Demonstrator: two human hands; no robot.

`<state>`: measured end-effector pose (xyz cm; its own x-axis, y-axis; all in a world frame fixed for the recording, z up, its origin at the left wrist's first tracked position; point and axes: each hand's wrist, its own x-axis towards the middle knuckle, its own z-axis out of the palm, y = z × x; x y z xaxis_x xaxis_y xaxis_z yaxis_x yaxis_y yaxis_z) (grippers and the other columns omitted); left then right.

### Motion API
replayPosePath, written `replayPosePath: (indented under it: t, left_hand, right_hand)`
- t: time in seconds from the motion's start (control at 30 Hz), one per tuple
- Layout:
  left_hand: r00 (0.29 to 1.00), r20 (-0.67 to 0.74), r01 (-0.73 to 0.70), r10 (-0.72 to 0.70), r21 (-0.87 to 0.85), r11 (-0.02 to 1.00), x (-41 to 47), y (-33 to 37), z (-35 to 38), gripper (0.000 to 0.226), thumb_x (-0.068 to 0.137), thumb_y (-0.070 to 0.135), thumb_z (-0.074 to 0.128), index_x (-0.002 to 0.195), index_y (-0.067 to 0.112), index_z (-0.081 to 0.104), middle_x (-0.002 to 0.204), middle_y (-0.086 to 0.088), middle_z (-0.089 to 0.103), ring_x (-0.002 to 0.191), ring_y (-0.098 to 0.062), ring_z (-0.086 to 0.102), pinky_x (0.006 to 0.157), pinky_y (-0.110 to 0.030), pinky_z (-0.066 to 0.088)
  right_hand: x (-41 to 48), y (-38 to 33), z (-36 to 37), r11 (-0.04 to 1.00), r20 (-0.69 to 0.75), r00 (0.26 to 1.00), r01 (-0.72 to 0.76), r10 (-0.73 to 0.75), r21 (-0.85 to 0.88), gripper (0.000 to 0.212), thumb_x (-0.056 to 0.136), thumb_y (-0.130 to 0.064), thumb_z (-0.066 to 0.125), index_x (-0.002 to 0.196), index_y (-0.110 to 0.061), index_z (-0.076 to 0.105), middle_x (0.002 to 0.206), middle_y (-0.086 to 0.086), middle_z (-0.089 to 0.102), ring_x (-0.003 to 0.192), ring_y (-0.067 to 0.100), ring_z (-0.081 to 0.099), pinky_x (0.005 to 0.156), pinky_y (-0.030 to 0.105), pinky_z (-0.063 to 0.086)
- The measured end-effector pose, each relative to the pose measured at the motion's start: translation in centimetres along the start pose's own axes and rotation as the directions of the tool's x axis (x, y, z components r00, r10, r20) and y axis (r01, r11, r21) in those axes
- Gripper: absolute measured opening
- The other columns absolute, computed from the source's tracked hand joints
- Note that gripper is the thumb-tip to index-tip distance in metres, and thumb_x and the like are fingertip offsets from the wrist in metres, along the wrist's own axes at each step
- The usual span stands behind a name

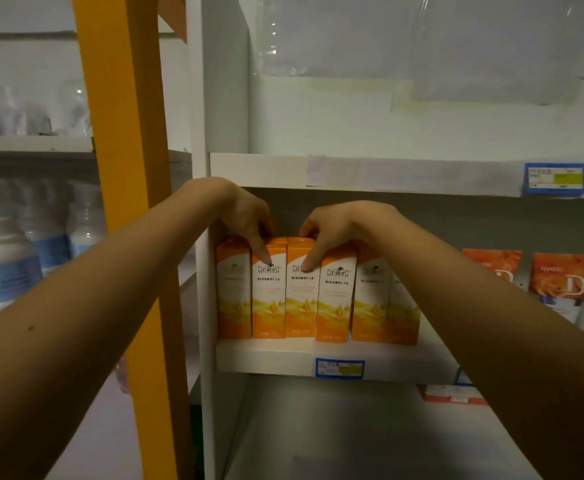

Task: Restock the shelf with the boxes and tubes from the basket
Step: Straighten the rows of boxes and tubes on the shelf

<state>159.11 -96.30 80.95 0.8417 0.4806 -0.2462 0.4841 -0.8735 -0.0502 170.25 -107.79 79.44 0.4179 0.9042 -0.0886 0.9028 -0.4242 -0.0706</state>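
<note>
Several tall orange-and-white boxes (302,292) stand upright in a row at the left end of a white shelf (266,358). My left hand (249,216) rests over the tops of the left boxes, thumb pressed on the front of the second box (269,296). My right hand (332,230) lies over the tops of the middle boxes, thumb on the front of the third box. Both hands grip the box tops from above. The basket is out of view.
Orange-and-white tubes (571,289) stand at the right of the same shelf. An orange upright post (128,168) rises at the left, with white bottles (3,268) behind it. Blue price tags (339,368) sit on the shelf edges. A red-and-white box (453,394) lies on the lower shelf.
</note>
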Motion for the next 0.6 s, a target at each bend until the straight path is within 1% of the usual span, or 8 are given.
replayPosePath:
  t: [0.07,0.23,0.37,0.6]
  left_hand:
    - [1.000,0.007,-0.007,0.007,0.014,1.000,-0.01,0.09,-0.09,0.059,0.079,0.038,0.066,0.133,0.020,0.047,0.130,-0.004,0.057,0.120,-0.028,0.054,0.103,-0.048,0.045]
    - [1.000,0.002,-0.019,0.019,0.016,1.000,0.08,0.03,-0.12,0.055,0.081,0.036,0.065,0.131,0.019,0.048,0.129,-0.004,0.057,0.119,-0.028,0.055,0.103,-0.047,0.045]
    - [1.000,0.005,-0.024,0.024,-0.004,1.000,0.06,-0.03,-0.06,0.054,0.081,0.035,0.066,0.130,0.020,0.049,0.129,-0.005,0.057,0.119,-0.028,0.055,0.102,-0.048,0.046]
    - [1.000,-0.009,-0.025,0.025,0.026,0.999,0.07,0.01,0.11,0.055,0.082,0.035,0.064,0.132,0.018,0.047,0.131,-0.006,0.056,0.120,-0.028,0.055,0.103,-0.045,0.046]
  right_hand:
    - [-0.03,-0.05,-0.05,1.000,0.014,1.000,0.000,0.000,0.018,0.072,0.073,-0.037,0.074,0.135,-0.020,0.043,0.131,0.004,0.055,0.109,0.025,0.060,0.091,0.040,0.052]
    - [-0.18,-0.05,-0.07,0.998,0.014,1.000,0.000,0.000,0.056,0.065,0.072,-0.037,0.076,0.129,-0.018,0.051,0.123,0.005,0.061,0.104,0.025,0.063,0.091,0.041,0.053]
    - [-0.11,0.09,-0.05,0.996,0.019,1.000,-0.007,0.006,0.093,0.064,0.070,-0.036,0.077,0.126,-0.017,0.051,0.119,0.005,0.063,0.098,0.024,0.066,0.089,0.042,0.054]
    - [-0.13,0.20,-0.32,0.989,0.057,0.998,-0.017,0.009,0.150,0.059,0.071,-0.032,0.077,0.122,-0.017,0.052,0.105,0.006,0.069,0.088,0.024,0.070,0.085,0.044,0.056]
